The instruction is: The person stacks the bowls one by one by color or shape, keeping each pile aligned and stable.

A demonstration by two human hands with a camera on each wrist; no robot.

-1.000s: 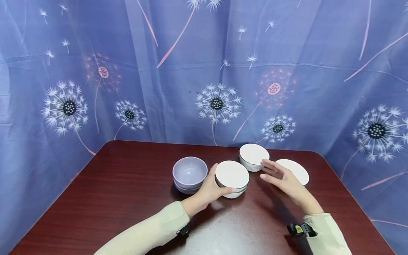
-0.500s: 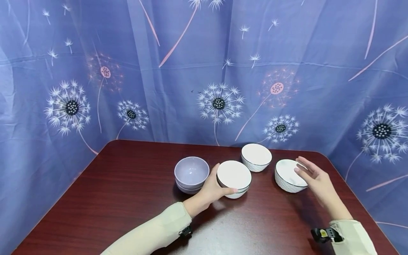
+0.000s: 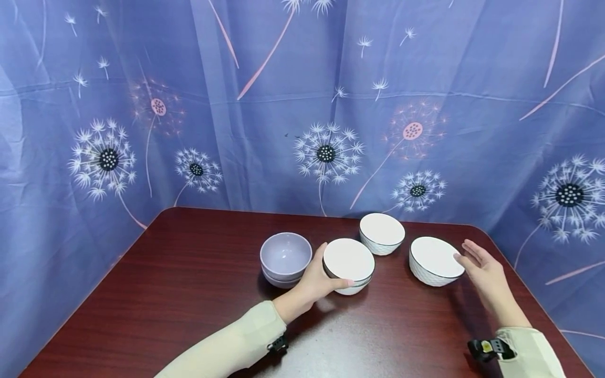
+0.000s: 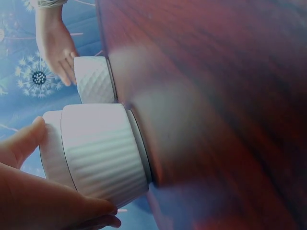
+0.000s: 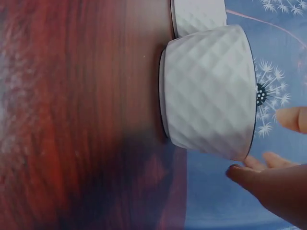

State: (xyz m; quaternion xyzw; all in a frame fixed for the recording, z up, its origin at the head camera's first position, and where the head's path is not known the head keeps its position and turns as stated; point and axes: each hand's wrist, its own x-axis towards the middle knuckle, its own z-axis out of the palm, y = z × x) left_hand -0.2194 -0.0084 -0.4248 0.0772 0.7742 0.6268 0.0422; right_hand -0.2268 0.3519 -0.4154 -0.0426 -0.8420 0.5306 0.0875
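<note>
My left hand (image 3: 315, 278) holds a stack of two white bowls (image 3: 348, 260) with dark rims, its thumb at the near side and its fingers round the left. In the left wrist view the lower bowl (image 4: 103, 148) shows a ribbed wall and stands on the table. My right hand (image 3: 487, 275) is at the right rim of another white bowl (image 3: 435, 261), with fingers loosely extended. In the right wrist view this bowl (image 5: 208, 91) has a diamond-textured wall; fingertips (image 5: 240, 175) are right at its rim and the thumb stands apart from it.
Two stacked lavender bowls (image 3: 285, 257) stand just left of my left hand. Behind, near the far table edge, is another white textured bowl (image 3: 382, 233). A blue curtain (image 3: 264, 105) with dandelion prints hangs behind the dark red wooden table (image 3: 165, 278).
My right hand has moved right, from beside the rear white bowl, across the right-hand bowl to its right rim. My left hand keeps its hold on the stack.
</note>
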